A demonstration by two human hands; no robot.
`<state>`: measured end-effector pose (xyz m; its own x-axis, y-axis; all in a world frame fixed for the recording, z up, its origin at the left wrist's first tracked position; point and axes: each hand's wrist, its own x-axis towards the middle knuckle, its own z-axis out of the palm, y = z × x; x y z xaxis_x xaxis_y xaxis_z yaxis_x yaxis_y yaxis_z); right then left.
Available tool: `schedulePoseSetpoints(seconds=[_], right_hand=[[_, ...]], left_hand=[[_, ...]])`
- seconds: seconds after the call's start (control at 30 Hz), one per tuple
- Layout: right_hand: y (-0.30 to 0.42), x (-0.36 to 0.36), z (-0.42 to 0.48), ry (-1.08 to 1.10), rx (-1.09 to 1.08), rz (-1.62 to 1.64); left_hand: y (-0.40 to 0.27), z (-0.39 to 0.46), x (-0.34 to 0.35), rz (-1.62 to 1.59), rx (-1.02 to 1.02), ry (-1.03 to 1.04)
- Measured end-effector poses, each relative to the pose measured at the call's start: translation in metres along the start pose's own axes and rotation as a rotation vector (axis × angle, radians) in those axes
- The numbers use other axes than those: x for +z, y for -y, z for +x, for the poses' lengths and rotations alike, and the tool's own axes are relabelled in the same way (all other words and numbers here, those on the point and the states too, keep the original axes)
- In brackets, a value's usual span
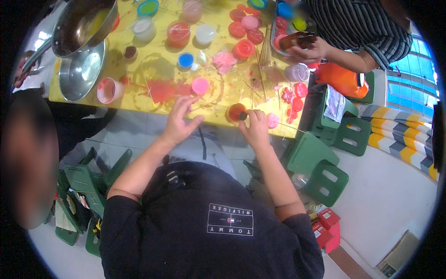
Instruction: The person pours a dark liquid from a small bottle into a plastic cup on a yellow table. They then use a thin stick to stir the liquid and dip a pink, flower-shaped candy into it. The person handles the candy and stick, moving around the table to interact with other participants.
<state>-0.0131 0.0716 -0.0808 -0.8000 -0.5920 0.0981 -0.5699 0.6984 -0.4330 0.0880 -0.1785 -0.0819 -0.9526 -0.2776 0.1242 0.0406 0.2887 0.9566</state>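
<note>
My left hand (181, 120) is over the near table edge, fingers apart, holding nothing, just below a cup of pink material (200, 86). My right hand (255, 127) pinches a small dark round object (243, 116) at the right rim of a small container of dark red liquid (236, 111). A pink molded piece (273, 120) with a thin stick lies right of that hand. Red flower-shaped pieces (297, 104) lie at the table's right edge. Further back are a blue cup (185, 60), a crumpled pink lump (224, 61) and a red cup (244, 48).
The yellow tablecloth (129, 75) carries red spills and thin wooden sticks (265, 48). Metal pans (82, 75) stand at the left. Across the right corner, a person's hand (306, 50) holds a brown object near a tray. Green chairs (312, 153) stand at the right.
</note>
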Motion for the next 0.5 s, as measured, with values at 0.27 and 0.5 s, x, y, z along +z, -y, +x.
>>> schedulePoseSetpoints(seconds=[0.27, 0.5], right_hand=[[0.028, -0.023, 0.022, 0.243, -0.035, -0.277], [0.040, -0.020, 0.035, 0.393, -0.090, -0.452]], left_hand=[[0.005, -0.006, -0.014, -0.021, 0.025, -0.038], [0.007, -0.006, -0.017, -0.027, 0.073, -0.106]])
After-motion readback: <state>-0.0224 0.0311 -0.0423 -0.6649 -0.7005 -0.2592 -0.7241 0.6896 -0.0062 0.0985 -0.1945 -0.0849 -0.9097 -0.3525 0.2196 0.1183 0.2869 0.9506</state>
